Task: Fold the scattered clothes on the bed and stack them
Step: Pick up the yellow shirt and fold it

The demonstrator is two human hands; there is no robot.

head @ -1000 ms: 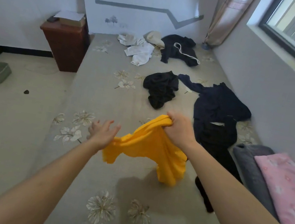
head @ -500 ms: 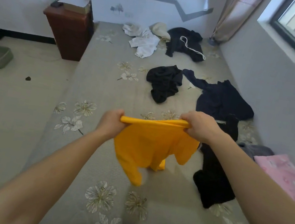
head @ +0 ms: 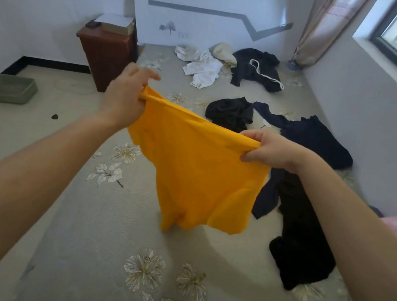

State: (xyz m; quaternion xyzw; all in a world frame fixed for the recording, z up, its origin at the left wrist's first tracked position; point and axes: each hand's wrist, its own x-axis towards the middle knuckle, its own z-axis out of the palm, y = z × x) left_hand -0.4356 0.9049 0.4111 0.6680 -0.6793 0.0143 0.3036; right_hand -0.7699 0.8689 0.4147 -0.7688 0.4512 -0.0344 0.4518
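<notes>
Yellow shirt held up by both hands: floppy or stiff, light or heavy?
Likely floppy: the yellow shirt sags and wrinkles below the edge stretched between the left hand and right hand. Probably light: edge grips alone hold it up.

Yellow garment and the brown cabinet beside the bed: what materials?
The yellow garment looks like thin, soft knit fabric, matte: it hangs limp and creases below its stretched top edge; likely cotton or a blend. The brown cabinet looks like wood or wood-look laminate, reddish-brown, slight sheen, rigid flat panels; cannot tell which.
</notes>
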